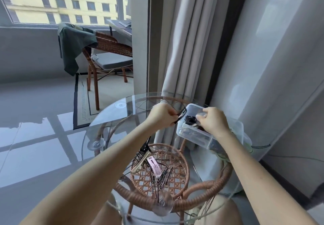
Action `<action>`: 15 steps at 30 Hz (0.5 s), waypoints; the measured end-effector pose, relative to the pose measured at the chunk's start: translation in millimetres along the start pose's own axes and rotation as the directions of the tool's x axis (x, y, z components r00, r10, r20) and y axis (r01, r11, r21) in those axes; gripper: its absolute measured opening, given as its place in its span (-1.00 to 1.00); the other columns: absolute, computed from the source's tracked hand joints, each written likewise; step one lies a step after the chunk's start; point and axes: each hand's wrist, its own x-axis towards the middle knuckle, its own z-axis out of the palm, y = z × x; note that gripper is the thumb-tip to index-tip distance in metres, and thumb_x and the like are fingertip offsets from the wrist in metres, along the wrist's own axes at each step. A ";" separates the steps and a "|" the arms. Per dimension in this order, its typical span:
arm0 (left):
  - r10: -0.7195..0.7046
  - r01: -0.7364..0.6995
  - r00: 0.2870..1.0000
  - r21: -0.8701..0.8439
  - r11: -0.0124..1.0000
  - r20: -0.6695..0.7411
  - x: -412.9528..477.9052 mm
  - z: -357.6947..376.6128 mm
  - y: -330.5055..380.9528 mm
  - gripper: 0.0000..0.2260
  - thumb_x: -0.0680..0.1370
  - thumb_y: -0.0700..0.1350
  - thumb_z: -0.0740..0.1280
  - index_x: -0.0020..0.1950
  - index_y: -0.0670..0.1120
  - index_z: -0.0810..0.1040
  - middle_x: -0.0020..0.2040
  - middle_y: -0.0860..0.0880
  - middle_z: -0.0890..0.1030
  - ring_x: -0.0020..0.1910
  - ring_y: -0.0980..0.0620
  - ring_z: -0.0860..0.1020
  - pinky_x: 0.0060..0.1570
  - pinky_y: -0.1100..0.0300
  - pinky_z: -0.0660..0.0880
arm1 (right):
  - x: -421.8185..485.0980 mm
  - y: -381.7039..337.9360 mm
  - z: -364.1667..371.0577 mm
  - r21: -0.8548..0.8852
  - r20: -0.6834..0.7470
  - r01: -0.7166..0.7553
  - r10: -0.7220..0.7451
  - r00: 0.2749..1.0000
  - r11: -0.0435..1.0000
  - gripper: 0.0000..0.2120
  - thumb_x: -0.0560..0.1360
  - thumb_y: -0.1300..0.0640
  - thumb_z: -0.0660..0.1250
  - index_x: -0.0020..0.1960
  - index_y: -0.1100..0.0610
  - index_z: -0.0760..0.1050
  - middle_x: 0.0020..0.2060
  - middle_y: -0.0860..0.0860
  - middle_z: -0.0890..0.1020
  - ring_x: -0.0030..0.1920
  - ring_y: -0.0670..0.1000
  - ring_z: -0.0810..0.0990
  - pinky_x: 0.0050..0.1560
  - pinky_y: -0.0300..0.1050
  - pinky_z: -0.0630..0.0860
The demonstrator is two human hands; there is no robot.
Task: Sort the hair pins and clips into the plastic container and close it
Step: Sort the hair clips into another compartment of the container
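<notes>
Container [194, 133] on table [112, 112], right of pins [163, 174]

A home: pale floor-length pleated curtains [184, 40] hang beside a round glass-topped rattan side table [112, 119]; beyond it stands 1 woven rattan chair [112, 45] with a grey seat cushion [112, 61] and a dark green garment [73, 46] draped over its back, on a dark-bordered rug [82, 102].

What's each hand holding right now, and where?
Left hand: grip on one end of a black hair clip. Right hand: grip on the plastic container, seemingly its rim.
</notes>
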 end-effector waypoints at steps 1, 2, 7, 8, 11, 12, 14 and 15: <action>0.026 -0.026 1.000 0.024 0.999 0.011 5.5 3.2 6.8 -0.85 0.49 -0.23 0.30 -0.12 -0.21 0.67 -0.29 -0.08 0.65 -0.39 0.09 0.60 -0.25 0.29 0.53 | -4.3 -3.4 1.0 -0.057 -0.041 0.028 -0.031 0.999 0.998 -0.78 0.48 0.18 0.28 0.02 0.30 0.57 -0.09 0.27 0.65 0.00 0.26 0.58 -0.01 -0.02 0.51; 0.039 -0.039 0.999 0.052 0.998 0.009 9.6 4.1 10.4 -0.83 0.49 -0.25 0.27 -0.11 -0.22 0.67 -0.24 -0.11 0.66 -0.28 0.00 0.64 -0.14 0.23 0.55 | -12.5 -8.9 0.9 -0.084 -0.098 0.076 -0.084 0.992 0.994 -0.78 0.50 0.19 0.25 0.04 0.30 0.57 -0.06 0.26 0.65 0.02 0.26 0.58 -0.03 -0.03 0.50; -0.049 0.053 0.999 0.250 0.967 -0.021 2.9 -15.5 -31.2 -0.82 0.47 -0.22 0.27 -0.05 -0.18 0.67 -0.01 -0.14 0.68 -0.03 -0.11 0.62 0.02 0.09 0.56 | -69.4 -35.7 22.5 0.015 0.197 0.261 -0.258 0.946 0.965 -0.77 0.46 -0.01 0.34 -0.12 0.15 0.62 -0.22 0.06 0.67 -0.15 0.06 0.61 -0.19 -0.13 0.46; -0.104 0.093 0.994 0.299 0.950 0.022 -3.5 -18.7 -45.3 -0.83 0.47 -0.17 0.31 -0.06 -0.19 0.66 -0.03 -0.15 0.68 -0.04 -0.11 0.62 0.01 0.06 0.57 | -79.6 -39.8 30.3 -0.010 0.332 0.236 -0.220 0.917 0.972 -0.70 0.42 -0.11 0.36 -0.15 0.13 0.61 -0.23 0.02 0.66 -0.16 0.02 0.60 -0.17 -0.11 0.49; -0.229 0.181 0.969 0.366 0.913 0.094 -24.5 -17.1 -77.9 -0.71 0.49 0.01 0.34 -0.12 -0.23 0.63 -0.13 -0.10 0.64 -0.14 -0.07 0.59 -0.12 0.14 0.53 | -97.7 -47.4 58.9 -0.163 0.492 0.269 -0.159 0.856 0.949 -0.55 0.34 -0.26 0.36 -0.24 0.17 0.51 -0.28 0.01 0.59 -0.20 0.02 0.55 -0.26 -0.08 0.43; -0.255 0.201 0.962 0.374 0.905 0.101 -29.1 -13.4 -83.2 -0.68 0.48 0.05 0.33 -0.17 -0.22 0.59 -0.18 -0.09 0.59 -0.19 -0.06 0.54 -0.19 0.16 0.46 | -100.4 -48.5 67.0 -0.171 0.508 0.271 -0.150 0.848 0.947 -0.56 0.34 -0.24 0.36 -0.30 0.15 0.46 -0.34 -0.01 0.55 -0.24 0.03 0.54 -0.31 -0.10 0.38; -0.270 0.215 0.957 0.378 0.901 0.101 -31.2 -4.3 -88.7 -0.68 0.46 0.12 0.33 -0.21 -0.15 0.47 -0.23 -0.08 0.49 -0.24 -0.04 0.43 -0.27 0.17 0.33 | -101.0 -48.9 77.3 -0.127 0.521 0.229 -0.131 0.843 0.965 -0.62 0.37 -0.16 0.37 -0.37 0.12 0.40 -0.42 -0.01 0.49 -0.28 0.07 0.56 -0.33 -0.10 0.36; -0.268 0.215 0.958 0.364 0.906 0.099 -29.8 -0.1 -88.6 -0.68 0.44 0.13 0.35 -0.19 -0.13 0.44 -0.23 -0.08 0.48 -0.24 -0.04 0.41 -0.28 0.17 0.31 | -99.6 -48.6 79.4 -0.090 0.520 0.192 -0.119 0.846 0.977 -0.66 0.39 -0.11 0.36 -0.38 0.12 0.42 -0.44 0.00 0.50 -0.28 0.09 0.58 -0.32 -0.10 0.38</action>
